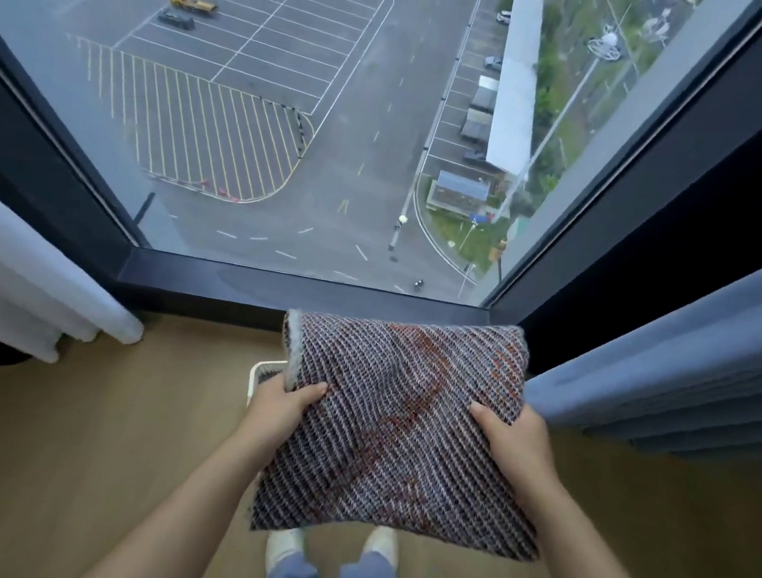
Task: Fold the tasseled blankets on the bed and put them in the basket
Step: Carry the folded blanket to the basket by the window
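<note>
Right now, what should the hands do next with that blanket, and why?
Probably lower it straight down. Both hands, left hand and right hand, hold the folded blanket flat above a white basket, only its corner showing beneath, so it seems ready to go in.

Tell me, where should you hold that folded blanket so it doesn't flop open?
Probably by its two side edges, one hand from each side, as the left hand and right hand grip the blanket now. It's a flat, floppy square, so pinching both sides with thumbs on top keeps the layers together.
</note>
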Demonstrator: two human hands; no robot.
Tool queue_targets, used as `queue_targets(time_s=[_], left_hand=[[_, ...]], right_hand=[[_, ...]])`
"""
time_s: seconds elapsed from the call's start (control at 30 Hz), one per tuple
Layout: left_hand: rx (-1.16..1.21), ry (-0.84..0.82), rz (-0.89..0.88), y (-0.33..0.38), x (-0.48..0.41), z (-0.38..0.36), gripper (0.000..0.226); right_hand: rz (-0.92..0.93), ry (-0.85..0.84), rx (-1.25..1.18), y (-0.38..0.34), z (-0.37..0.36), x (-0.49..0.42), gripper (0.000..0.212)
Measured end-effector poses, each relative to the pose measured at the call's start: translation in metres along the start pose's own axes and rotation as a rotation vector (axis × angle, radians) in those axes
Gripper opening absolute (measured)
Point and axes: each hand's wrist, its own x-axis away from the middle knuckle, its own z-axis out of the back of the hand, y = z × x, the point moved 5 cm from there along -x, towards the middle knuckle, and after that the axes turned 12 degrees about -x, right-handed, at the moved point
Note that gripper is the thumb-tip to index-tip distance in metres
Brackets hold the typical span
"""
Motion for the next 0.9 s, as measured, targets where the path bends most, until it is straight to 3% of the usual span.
queue_targets(time_s=[0.13,0.27,0.43,0.53,0.67,0.73,0.83,0.9], left_hand=[[-0.005,0.029,0.022,-0.030,-0.070,-0.012,0.014],[-0.066,0.122,0.049,-0.094,-0.156,-0.008,0.019],[-0.259,0.337,0.113,-0.212,-0.279,0.003,0.032],[-0.534,0.445,0.170,-0.284,-0.340,-0.004,0.030],[-0.665,0.518,0.030,-0.337,-0.388,-0.023,0.029],[-0.673,0.589,0.043,-0.350,-0.401,-0.017,0.029],[-0.677,0.640,0.052,-0.369,-0.404,-0.006,0.026],[-0.675,0.655,0.018,-0.369,-0.397,-0.005,0.037]], right_hand=[[-0.051,0.002,0.035,0.043,-0.029,-0.066,0.031],[-0.094,-0.064,0.078,0.107,-0.085,-0.141,0.037],[-0.041,-0.127,0.167,0.214,-0.195,-0.244,0.032],[-0.074,-0.127,0.323,0.293,-0.262,-0.290,0.033],[-0.011,-0.034,0.502,0.364,-0.306,-0.315,0.029],[0.042,-0.045,0.539,0.382,-0.320,-0.320,0.027],[0.032,-0.129,0.523,0.397,-0.337,-0.321,0.026],[0.071,-0.113,0.467,0.397,-0.339,-0.317,0.033]])
